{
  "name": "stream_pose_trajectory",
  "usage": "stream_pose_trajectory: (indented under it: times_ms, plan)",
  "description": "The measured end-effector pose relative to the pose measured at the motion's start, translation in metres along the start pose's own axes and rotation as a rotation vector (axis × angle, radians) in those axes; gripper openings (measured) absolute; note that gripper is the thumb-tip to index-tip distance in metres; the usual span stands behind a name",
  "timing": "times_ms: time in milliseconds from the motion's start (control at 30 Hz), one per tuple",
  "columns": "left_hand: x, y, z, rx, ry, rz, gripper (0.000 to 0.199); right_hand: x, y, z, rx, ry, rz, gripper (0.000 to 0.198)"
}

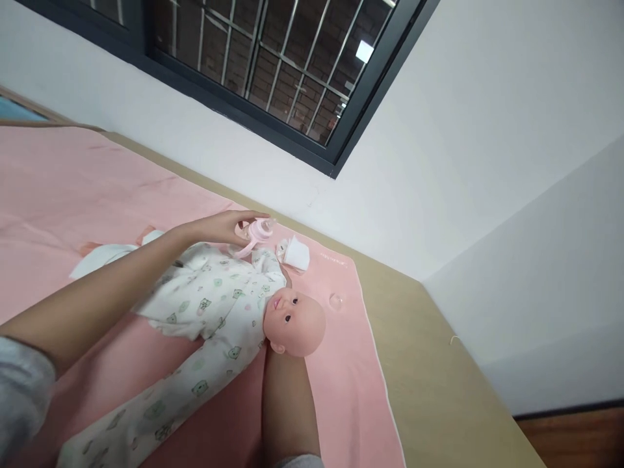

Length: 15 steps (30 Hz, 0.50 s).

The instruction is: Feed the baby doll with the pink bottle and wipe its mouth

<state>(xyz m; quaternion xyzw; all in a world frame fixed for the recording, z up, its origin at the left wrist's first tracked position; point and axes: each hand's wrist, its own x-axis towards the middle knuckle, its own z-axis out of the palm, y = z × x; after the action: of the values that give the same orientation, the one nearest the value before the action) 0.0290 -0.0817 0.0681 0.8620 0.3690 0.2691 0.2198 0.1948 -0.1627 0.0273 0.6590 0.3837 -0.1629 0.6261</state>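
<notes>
My left hand [221, 227] is closed around a baby bottle [258, 231] with a pink collar, a pink handle and a clear teat pointing right. The bottle is held over the near-chest side of a baby doll [238, 299], which lies face up in a white suit printed with green figures. My right forearm [290, 403] comes up from the bottom edge and passes under the doll's bald head [299, 325]. The doll's head and neck hide most of my right hand, so its fingers cannot be made out.
A pink mat [341, 390] covers much of the wooden surface [414, 364]. A small white cloth or packet [296, 253] and a clear dome-shaped cap [336, 301] lie beyond the doll's head. A white wall [390, 214] and a barred, dark-framed window [273, 65] stand behind.
</notes>
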Motion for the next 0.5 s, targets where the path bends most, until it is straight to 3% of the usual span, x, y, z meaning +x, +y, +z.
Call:
stream_pose_trajectory:
  times_ms: [100, 200, 433, 500]
  plan:
    - [0.021, -0.028, 0.013, -0.150, 0.070, -0.081, 0.089, 0.001, 0.002, -0.001, -0.046, -0.084, -0.018, 0.046]
    - [0.036, -0.053, 0.024, -0.198, 0.168, -0.150, 0.084, 0.004, 0.000, -0.003, -0.117, -0.158, -0.003, 0.050]
    - [0.048, -0.096, 0.041, -0.056, 0.254, -0.341, 0.077, 0.011, -0.004, -0.003, -0.034, -0.107, -0.004, 0.038]
    - [0.050, -0.105, 0.045, -0.039, 0.250, -0.357, 0.076, 0.026, -0.013, -0.003, 0.148, 0.043, -0.045, 0.027]
